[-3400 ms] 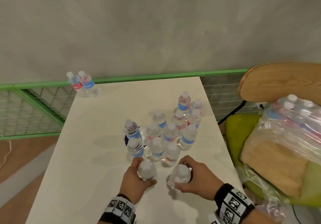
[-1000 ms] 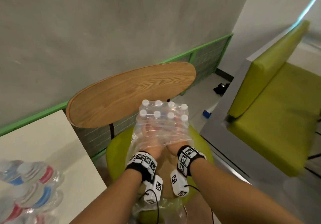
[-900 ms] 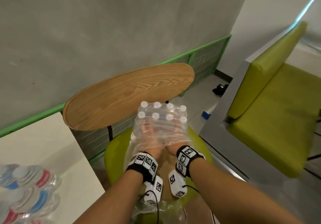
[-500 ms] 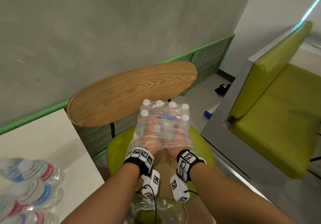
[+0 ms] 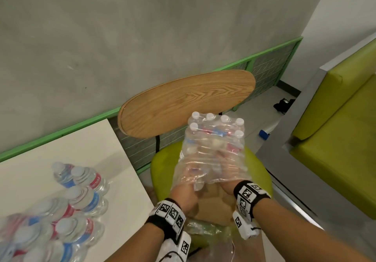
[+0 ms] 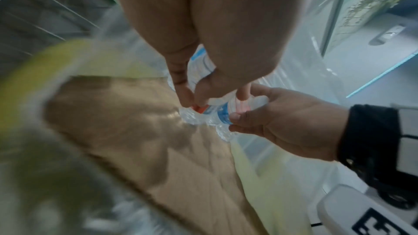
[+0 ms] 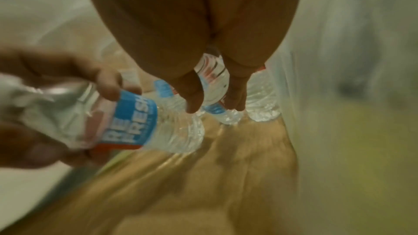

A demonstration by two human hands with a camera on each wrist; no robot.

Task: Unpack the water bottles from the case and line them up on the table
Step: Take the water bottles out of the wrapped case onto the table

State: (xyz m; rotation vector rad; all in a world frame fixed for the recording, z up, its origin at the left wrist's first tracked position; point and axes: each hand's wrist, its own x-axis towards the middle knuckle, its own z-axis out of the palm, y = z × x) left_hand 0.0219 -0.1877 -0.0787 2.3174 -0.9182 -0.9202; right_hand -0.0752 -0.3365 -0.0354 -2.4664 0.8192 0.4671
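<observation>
The case [image 5: 211,154] is a clear plastic wrap around several white-capped water bottles. It sits on a cardboard tray [image 5: 211,202] on the green chair seat. Both hands reach in through its torn near end. My left hand [image 5: 185,192] grips a bottle with a blue label [image 7: 131,122], tilted toward me. My right hand [image 7: 213,105] curls its thumb and fingers round another bottle [image 7: 212,81] that stands on the tray. Several unpacked bottles [image 5: 81,200] stand bunched on the white table [image 5: 81,150] at the left.
A wooden chair backrest [image 5: 187,103] rises just behind the case. The green seat [image 5: 258,172] lies under the tray, with loose plastic hanging at its near side. A green bench [image 5: 335,150] is at the right. A green-framed mesh rail runs along the grey wall.
Since I held two bottles on the table, my view has turned to the case on the chair. Over the last second both hands have drawn back toward the wrap's opening.
</observation>
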